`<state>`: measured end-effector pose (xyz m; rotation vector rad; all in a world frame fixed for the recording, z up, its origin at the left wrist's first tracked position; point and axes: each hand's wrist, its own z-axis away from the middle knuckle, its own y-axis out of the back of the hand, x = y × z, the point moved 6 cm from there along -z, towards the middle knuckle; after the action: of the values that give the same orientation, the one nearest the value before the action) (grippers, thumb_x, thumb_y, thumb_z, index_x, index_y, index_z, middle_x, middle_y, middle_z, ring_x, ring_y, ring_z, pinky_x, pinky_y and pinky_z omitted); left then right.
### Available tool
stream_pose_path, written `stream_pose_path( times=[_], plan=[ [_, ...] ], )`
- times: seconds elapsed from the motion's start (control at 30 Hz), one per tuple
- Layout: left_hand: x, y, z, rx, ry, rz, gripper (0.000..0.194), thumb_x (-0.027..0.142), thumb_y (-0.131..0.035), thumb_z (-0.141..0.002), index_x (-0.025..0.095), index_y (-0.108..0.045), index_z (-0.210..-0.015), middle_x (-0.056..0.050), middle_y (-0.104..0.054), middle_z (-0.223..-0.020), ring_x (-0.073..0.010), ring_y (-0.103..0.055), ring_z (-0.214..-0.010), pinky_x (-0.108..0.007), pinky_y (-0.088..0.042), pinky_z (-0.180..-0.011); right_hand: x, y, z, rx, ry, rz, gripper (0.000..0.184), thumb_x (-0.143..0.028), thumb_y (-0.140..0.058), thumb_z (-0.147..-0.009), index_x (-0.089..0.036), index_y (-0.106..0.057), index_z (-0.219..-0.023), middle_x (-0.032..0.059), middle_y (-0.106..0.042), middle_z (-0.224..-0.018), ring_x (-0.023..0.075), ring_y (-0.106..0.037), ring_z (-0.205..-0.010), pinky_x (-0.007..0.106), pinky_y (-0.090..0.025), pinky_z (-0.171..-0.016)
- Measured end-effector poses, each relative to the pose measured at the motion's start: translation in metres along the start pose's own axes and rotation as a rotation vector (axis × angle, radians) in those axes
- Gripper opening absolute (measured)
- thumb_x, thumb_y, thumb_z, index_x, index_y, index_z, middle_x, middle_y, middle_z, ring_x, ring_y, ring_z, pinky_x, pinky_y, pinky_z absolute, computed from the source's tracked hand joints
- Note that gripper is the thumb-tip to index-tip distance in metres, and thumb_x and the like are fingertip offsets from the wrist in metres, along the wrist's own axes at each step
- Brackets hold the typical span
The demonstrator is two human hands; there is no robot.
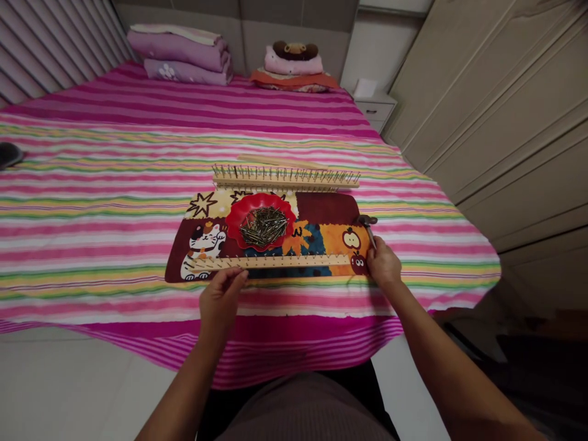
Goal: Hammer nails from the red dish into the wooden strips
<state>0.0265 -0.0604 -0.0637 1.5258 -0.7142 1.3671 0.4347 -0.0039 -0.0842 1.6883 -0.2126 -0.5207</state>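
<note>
A long wooden strip (pixel 285 261) studded with small nails lies along the near edge of a colourful cartoon mat (pixel 328 211) on the bed. My left hand (pixel 221 300) pinches the strip's near edge, fingers closed on it. My right hand (pixel 383 264) is wrapped round the handle of a small hammer (pixel 367 225), whose head rests on the mat at the strip's right end. A red scalloped dish (pixel 239 215) holding several loose nails sits in the middle of the mat. A second wooden strip (pixel 285 179) with taller nails lies just beyond the mat.
The bed has a pink striped cover (pixel 114 184). Folded purple bedding (pixel 181 55) and a plush toy on cushions (pixel 294 64) lie at the headboard. A dark object (pixel 9 153) sits at the far left. A white nightstand (pixel 374 104) and wardrobe doors (pixel 496 104) stand to the right.
</note>
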Motion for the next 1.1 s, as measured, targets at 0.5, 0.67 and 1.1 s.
stream_pose_path(
  times=[0.5, 0.67, 1.1],
  plan=[
    [-0.004, -0.028, 0.001, 0.195, -0.277, -0.110, 0.023, 0.043, -0.058, -0.078, 0.021, -0.066, -0.081, -0.002, -0.065, -0.083, -0.0157, -0.061, -0.083, -0.030, -0.048, -0.081, -0.001, 0.000, 0.001, 0.007, 0.007, 0.004, 0.039, -0.023, -0.043, -0.092, -0.015, -0.054, -0.129, 0.0093, -0.063, -0.092, 0.0159, -0.047, -0.066, 0.026, -0.022, -0.053],
    [-0.004, -0.029, 0.001, 0.212, -0.273, -0.150, 0.023, 0.043, -0.057, -0.079, 0.022, -0.065, -0.081, -0.002, -0.065, -0.082, -0.0160, -0.061, -0.082, -0.030, -0.048, -0.080, 0.001, -0.001, 0.001, 0.004, 0.005, 0.001, 0.038, -0.024, -0.042, -0.093, -0.016, -0.053, -0.129, 0.0096, -0.063, -0.092, 0.0161, -0.048, -0.066, 0.027, -0.021, -0.053],
    [-0.007, -0.031, 0.000, 0.250, -0.266, -0.172, 0.022, 0.042, -0.055, -0.081, 0.022, -0.064, -0.083, -0.001, -0.065, -0.084, -0.0166, -0.061, -0.085, -0.031, -0.047, -0.083, 0.002, -0.002, 0.003, 0.021, 0.025, -0.029, 0.040, -0.023, -0.041, -0.094, -0.015, -0.052, -0.131, 0.0098, -0.064, -0.094, 0.0175, -0.050, -0.071, 0.026, -0.024, -0.055]
  ],
)
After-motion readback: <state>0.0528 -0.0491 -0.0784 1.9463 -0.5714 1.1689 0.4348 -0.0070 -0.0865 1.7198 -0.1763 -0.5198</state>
